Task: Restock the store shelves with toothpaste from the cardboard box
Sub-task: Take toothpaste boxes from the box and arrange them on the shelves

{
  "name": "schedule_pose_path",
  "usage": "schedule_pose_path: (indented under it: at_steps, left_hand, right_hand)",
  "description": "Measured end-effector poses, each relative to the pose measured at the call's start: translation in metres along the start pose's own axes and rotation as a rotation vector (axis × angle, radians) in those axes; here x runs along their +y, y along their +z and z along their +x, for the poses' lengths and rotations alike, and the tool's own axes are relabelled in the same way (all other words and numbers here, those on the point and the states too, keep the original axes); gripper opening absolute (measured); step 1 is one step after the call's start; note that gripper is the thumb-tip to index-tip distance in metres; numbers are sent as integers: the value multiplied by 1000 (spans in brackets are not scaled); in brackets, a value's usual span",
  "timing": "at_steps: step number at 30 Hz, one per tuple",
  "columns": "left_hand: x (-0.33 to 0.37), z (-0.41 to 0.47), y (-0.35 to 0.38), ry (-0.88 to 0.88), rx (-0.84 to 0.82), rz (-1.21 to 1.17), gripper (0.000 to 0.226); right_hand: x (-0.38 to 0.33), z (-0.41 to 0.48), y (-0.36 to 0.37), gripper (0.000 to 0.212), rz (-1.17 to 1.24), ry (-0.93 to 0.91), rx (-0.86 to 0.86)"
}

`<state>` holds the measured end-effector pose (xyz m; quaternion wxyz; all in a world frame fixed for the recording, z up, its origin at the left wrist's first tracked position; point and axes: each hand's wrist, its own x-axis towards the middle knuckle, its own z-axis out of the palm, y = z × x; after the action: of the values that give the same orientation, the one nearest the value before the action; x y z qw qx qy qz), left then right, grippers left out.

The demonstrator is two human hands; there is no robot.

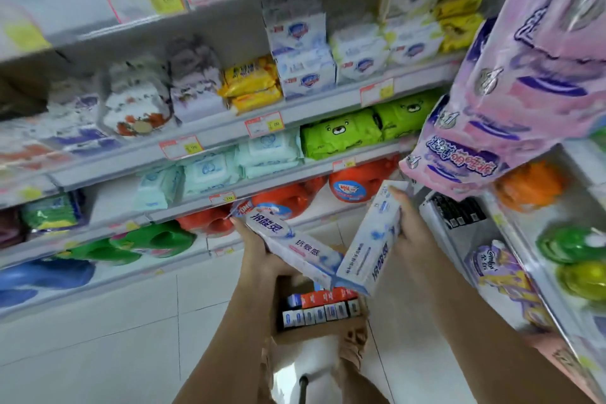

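Step in hand: carrying stock from box to shelf, judged from two cartons held in the air and neither being set down.
Left hand [259, 251]: cupped beneath the left toothpaste carton [290, 239], fingers curled round its underside, one fingertip showing at the far end.
Right hand [413, 226]: clasped along the right toothpaste carton [372, 239], fingers wrapped round its far side, mostly hidden.
Look of the cartons: long, white and pale blue, with printed lettering; left one slanted face up, right one tilted steeply; near ends almost meeting.
Cardboard box [316, 333]: on the floor directly below both hands, open, packed with spare cartons [323, 307] standing on end, orange and blue-white.
Left rack [314, 110]: stocked with wipes, soap and detergent.
Right rack [524, 272]: close beside the right hand; no toothpaste bay identifiable.
Next move: probably locating the matching bay, then sliding each carton in flat, label outward.
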<state>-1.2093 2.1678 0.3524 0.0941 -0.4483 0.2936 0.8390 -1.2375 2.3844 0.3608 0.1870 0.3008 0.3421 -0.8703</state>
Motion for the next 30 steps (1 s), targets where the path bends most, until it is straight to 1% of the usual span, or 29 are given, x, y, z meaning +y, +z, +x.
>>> schedule_pose_path:
  at_steps: [1,2,6,7,9,11,13,15,17,19,21,22,23,24,25,27,28,29,30]
  left_hand:
    - [3,-7,2,3,-37,-49,93]
    - [5,-11,4,40,-65,-86,92]
    - [17,-29,12,166,-73,-311,62]
    - [20,-36,15,179,-104,-363,58]
    - [26,-47,20,201,-114,-452,58]
    - [31,-52,24,223,-75,-451,52]
    - [37,-59,29,235,-15,-375,42]
    - [43,-65,33,251,18,-331,38]
    - [47,-71,37,259,12,-342,39]
    - [49,-76,39,269,-29,-398,38]
    - [50,-79,38,270,-107,-484,39]
    - [51,-79,38,261,-133,-530,42]
    - [52,-79,38,252,-145,-567,45]
    - [54,-80,39,250,-141,-594,46]
    - [57,-79,40,248,-138,-601,45]
    - [63,-82,44,219,-125,-542,42]
    - [66,-82,45,202,-100,-514,42]
    - [69,-83,45,189,-87,-511,41]
    - [72,-81,45,172,-88,-517,39]
  right_hand:
    - [-7,-2,5,18,6,-27,3]
    - [-15,-5,12,19,-3,-56,2]
    - [-42,-19,36,27,83,-81,-16]
    - [-47,-23,44,30,99,-96,-14]
    - [-57,-27,57,41,100,-111,9]
    - [-63,-30,67,51,94,-85,42]
    - [-68,-33,78,58,69,-26,58]
    - [-71,-37,87,60,46,32,62]
    - [-72,-41,95,54,94,29,24]
    - [-73,-46,100,51,135,4,-62]
    - [-74,-52,105,63,144,-31,-180]
    - [-75,-52,107,65,141,-62,-216]
    - [-76,-52,108,57,138,-92,-224]
    - [-78,-52,112,45,142,-91,-201]
    - [-78,-52,115,39,143,-57,-154]
    - [-77,-51,124,39,87,69,-22]
    - [-76,-50,126,36,37,104,36]
    - [-74,-48,129,30,-14,118,66]
    - [-72,-47,131,25,-47,129,59]
